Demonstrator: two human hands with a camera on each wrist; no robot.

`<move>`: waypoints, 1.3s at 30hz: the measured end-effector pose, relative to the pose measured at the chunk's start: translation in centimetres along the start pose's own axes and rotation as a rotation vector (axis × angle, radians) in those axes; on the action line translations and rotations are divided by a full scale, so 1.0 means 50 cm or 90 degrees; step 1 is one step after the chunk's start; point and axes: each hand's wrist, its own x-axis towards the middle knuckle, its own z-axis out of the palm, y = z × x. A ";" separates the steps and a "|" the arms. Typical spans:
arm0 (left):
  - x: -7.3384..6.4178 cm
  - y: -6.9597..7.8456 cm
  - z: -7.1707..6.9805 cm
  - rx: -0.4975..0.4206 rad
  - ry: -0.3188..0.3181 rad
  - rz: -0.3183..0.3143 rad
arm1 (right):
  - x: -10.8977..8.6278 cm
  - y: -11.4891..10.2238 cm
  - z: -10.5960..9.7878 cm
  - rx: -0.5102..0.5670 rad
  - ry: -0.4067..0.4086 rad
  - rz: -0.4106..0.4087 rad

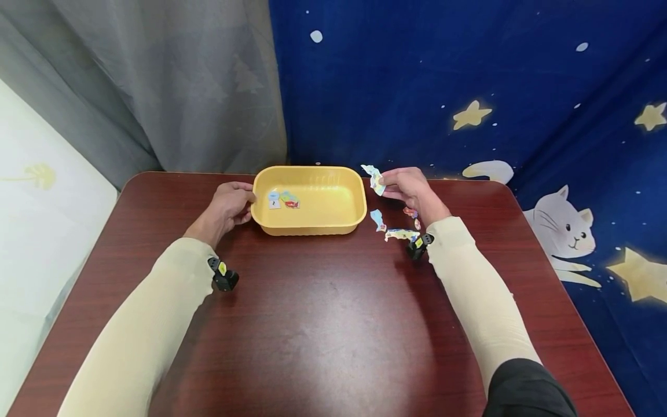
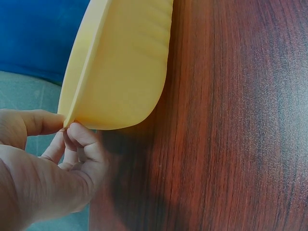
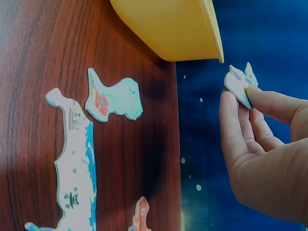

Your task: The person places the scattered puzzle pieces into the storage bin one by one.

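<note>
My left hand (image 1: pixel 229 207) pinches the left rim of a yellow plastic basin (image 1: pixel 312 225), thumb on the inner side and fingers under the lip, as the left wrist view shows. Between thumb and fingers my right hand (image 1: pixel 409 186) holds an irregular printed puzzle piece (image 1: pixel 374 179), raised just off the basin's right end. Two flat pieces, one white and blue (image 1: pixel 274 200) and one green, yellow and red (image 1: pixel 289 200), lie inside the basin at its left. Below the right hand, a light blue piece (image 3: pixel 118 98) and a long white-and-blue piece (image 3: pixel 77 163) lie on the table.
Small red pieces (image 1: pixel 410 213) lie partly under the right wrist. The dark red wooden table (image 1: pixel 312 324) ends at its back edge just behind the basin. Behind it hang a grey curtain (image 1: pixel 198 87) and a blue starry curtain (image 1: pixel 375 87).
</note>
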 end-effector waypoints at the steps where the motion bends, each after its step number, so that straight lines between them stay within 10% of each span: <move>1: 0.000 0.000 0.000 0.000 0.000 -0.001 | 0.001 0.000 0.003 0.001 -0.001 -0.001; 39: 0.000 0.001 0.000 -0.003 -0.005 -0.003 | -0.006 -0.015 0.120 0.002 -0.054 -0.044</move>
